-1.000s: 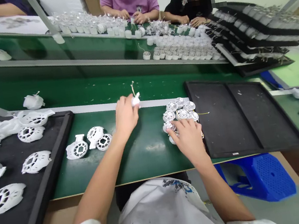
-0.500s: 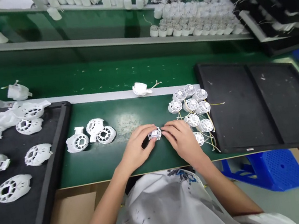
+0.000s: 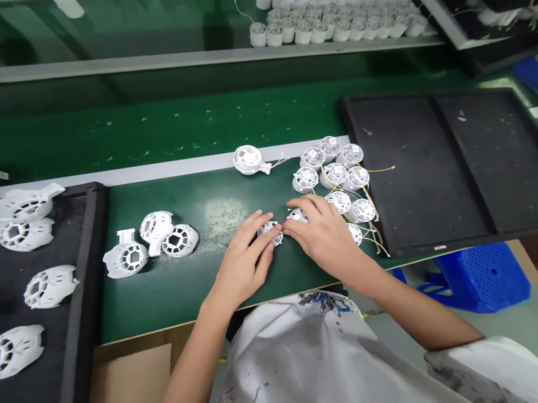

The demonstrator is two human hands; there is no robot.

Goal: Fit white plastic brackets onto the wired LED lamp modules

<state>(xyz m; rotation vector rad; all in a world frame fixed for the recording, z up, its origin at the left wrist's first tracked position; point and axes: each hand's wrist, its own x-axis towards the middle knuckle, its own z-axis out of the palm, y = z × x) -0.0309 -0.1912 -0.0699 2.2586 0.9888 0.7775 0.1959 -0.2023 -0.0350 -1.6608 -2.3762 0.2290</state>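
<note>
My left hand (image 3: 244, 263) and my right hand (image 3: 321, 231) meet over the green mat, fingers pinched round a small round white part (image 3: 270, 231) with a square chip on its face. My right hand also touches the near edge of a cluster of several like round parts (image 3: 340, 174) with thin yellow wires. One assembled white piece (image 3: 249, 160) lies by the mat's far edge, apart from both hands. Left of my hands lie white vented housings (image 3: 148, 242).
An empty black tray (image 3: 466, 165) sits to the right and a black tray (image 3: 71, 366) with white housings to the left. A green belt (image 3: 137, 133) runs beyond, with rows of white parts (image 3: 332, 17) behind. A blue stool (image 3: 482, 277) stands below the table edge.
My left hand set the wired piece down at the mat's far edge and came back. Both hands now hold one round part taken from the cluster. The view tilted downward.
</note>
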